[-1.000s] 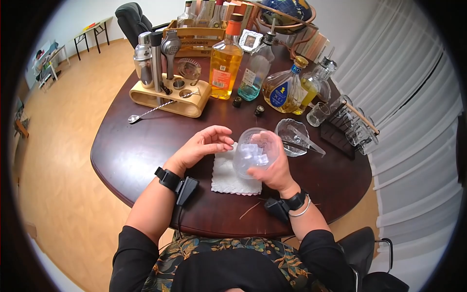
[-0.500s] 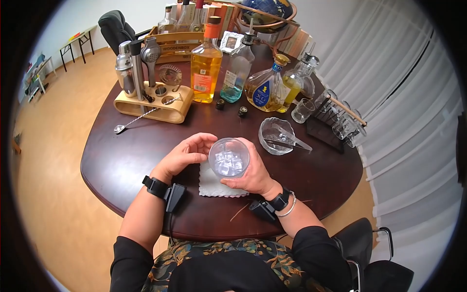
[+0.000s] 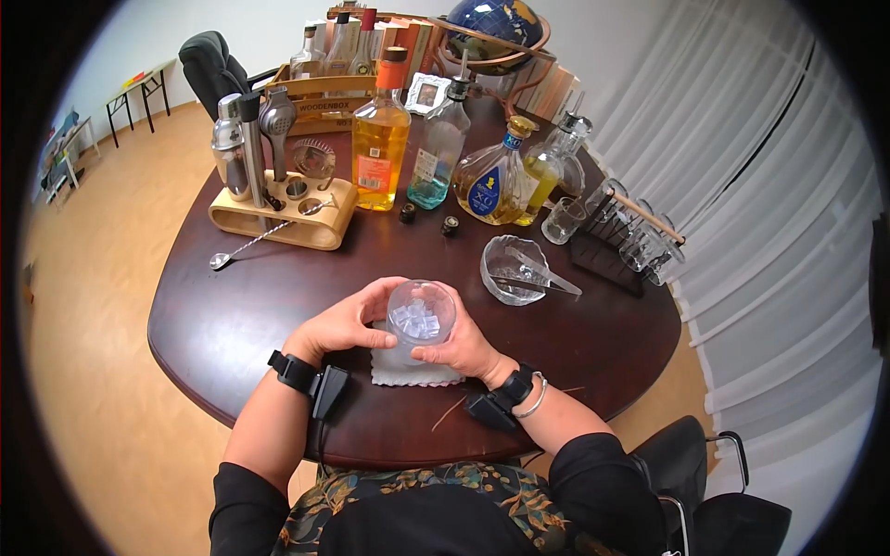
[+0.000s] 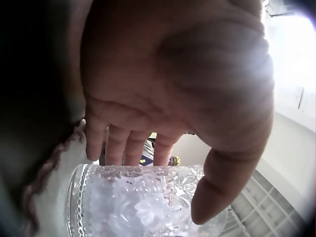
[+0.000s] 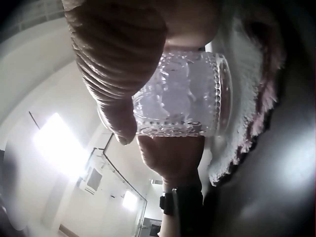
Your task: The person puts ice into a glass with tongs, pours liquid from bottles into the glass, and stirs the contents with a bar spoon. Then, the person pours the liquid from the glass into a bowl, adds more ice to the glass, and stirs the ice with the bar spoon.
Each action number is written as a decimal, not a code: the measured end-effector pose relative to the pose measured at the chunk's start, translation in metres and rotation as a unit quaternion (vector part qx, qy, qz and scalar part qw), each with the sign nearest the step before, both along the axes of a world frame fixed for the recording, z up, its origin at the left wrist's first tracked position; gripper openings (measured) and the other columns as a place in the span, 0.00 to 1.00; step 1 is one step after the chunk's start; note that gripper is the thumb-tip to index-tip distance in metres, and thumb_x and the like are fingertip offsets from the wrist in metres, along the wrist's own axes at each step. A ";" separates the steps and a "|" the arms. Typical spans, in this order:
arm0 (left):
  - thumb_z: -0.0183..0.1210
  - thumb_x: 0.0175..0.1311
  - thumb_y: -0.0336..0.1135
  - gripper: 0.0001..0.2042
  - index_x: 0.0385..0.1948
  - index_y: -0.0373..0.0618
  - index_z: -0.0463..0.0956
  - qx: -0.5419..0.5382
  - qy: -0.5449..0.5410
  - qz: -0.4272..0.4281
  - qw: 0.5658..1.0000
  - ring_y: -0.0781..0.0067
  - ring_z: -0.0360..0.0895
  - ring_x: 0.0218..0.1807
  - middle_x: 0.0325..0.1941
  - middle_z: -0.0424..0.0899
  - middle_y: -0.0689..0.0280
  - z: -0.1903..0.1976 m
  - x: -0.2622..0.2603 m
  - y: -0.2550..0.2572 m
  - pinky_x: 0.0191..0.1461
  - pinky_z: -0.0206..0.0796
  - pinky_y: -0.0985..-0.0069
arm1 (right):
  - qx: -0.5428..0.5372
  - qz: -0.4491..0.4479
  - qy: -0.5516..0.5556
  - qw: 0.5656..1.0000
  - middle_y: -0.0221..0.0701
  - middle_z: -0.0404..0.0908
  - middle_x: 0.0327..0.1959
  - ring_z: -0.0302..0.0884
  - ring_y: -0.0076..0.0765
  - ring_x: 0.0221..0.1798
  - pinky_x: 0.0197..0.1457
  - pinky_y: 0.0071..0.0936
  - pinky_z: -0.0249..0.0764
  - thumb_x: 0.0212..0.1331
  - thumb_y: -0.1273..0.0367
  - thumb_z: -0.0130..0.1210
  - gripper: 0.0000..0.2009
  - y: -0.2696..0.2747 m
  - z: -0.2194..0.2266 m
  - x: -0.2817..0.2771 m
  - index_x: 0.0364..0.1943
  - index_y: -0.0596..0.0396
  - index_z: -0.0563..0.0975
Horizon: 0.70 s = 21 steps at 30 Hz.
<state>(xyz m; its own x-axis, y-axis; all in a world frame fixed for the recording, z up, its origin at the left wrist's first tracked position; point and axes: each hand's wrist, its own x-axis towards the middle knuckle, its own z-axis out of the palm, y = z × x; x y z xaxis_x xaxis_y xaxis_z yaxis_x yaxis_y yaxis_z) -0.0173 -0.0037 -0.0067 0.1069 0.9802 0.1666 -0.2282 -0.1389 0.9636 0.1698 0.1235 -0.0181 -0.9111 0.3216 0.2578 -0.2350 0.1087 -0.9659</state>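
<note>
A clear embossed glass [image 3: 422,320] holding several ice cubes stands upright over the white scallop-edged cloth [image 3: 413,375]. From the right side, the right hand [image 3: 464,343] grips it, thumb toward the person; in the right wrist view the thumb lies along the glass [image 5: 180,94]. The left hand [image 3: 348,322] is at the glass's left side. In the left wrist view that hand [image 4: 182,84] has its fingers and thumb round the glass [image 4: 138,202]. The glass's base is at the cloth [image 5: 237,98]; whether it bears full weight there I cannot tell.
A cut-glass bowl [image 3: 501,295] with tongs [image 3: 556,281] sits right of the glass. Behind stand an orange-labelled bottle [image 3: 380,139], other bottles, two small caps, a wooden bar-tool stand [image 3: 324,232] with a long spoon [image 3: 246,248], and a glass rack [image 3: 603,264] at right.
The right hand has brought the glass left and toward the person, from tilted to upright over the cloth. The left hand has come up against the glass. The head view has shifted.
</note>
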 end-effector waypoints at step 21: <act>0.76 0.40 0.43 0.48 0.66 0.39 0.57 0.026 0.213 0.020 0.977 0.65 0.59 0.69 0.66 0.66 0.59 0.004 0.008 0.004 0.73 0.48 0.69 | 0.146 -0.480 0.019 0.865 0.43 0.74 0.53 0.72 0.35 0.56 0.59 0.30 0.67 0.51 0.53 0.67 0.42 0.307 0.161 -0.050 0.60 0.71 0.62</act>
